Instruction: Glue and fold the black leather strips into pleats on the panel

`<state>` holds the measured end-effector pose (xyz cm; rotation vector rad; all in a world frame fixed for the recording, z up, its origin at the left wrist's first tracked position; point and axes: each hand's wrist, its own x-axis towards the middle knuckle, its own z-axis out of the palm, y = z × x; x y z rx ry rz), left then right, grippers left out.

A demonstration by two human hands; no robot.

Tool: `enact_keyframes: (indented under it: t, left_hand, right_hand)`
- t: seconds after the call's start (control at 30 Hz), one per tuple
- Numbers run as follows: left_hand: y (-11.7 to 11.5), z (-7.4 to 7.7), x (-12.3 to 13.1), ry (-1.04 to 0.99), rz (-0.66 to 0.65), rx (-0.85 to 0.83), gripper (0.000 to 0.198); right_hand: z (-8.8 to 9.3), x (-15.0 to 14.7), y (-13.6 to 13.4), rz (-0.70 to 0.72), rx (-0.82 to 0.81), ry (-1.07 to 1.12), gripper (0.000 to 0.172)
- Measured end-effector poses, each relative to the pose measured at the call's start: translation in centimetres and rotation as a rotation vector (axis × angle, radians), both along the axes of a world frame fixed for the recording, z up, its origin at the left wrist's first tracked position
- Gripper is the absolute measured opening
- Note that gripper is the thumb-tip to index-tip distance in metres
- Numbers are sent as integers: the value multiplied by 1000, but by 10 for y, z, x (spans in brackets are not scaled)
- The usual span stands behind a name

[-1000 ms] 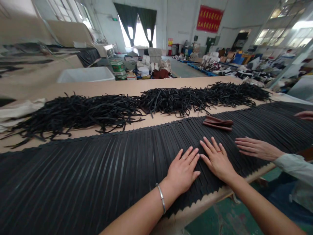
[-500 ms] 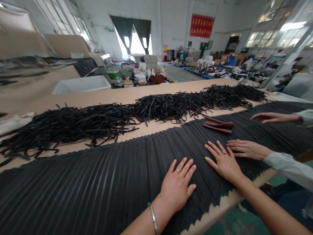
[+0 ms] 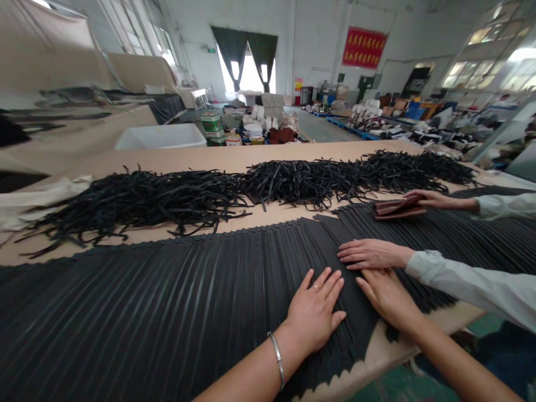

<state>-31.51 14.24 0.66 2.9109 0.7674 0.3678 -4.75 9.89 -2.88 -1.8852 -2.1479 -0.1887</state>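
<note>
Black strips [image 3: 176, 301], overlapped across the tabletop [image 3: 201, 159], are pressed under left hand [image 3: 316, 312] and right hand [image 3: 389, 296], both flat and open; co-worker's hand [image 3: 368, 254], now at 12 o'clock, has closed in, crowding the smoothing.

Standing far back, a white wall [image 3: 318, 33] carrying a red banner [image 3: 363, 47] beside a bright window [image 3: 250, 72] draped with dark green curtains [image 3: 238, 50]. Running down the middle, a grey floor aisle [image 3: 320, 128] flanked by stacked boxes [image 3: 211, 125] and blue pallets [image 3: 360, 134]. Sitting nearer left, a white bin [image 3: 161, 137] behind the tan desk [image 3: 201, 159], daylight pouring through side windows [image 3: 486, 61].
</note>
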Motion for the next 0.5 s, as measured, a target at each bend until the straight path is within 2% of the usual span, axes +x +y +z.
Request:
enact_keyframes:
  t: [0.1,0.17,0.33,0.5]
  left_hand:
    - [0,2,0,9,-3,7,63]
    - [0,2,0,11,-6,17,63]
    - [2,-5,1,-8,-5,50,59]
    - [5,-15,2,-60,11,82,59]
  right_hand:
    - [-6,-32,-11,0,5,-23,61]
    - [-9,-40,-16,0,10,-24,67]
    - [-13,-28,-13,-49,17,-68,70]
    - [-8,-12,-3,-155,-8,-86,61]
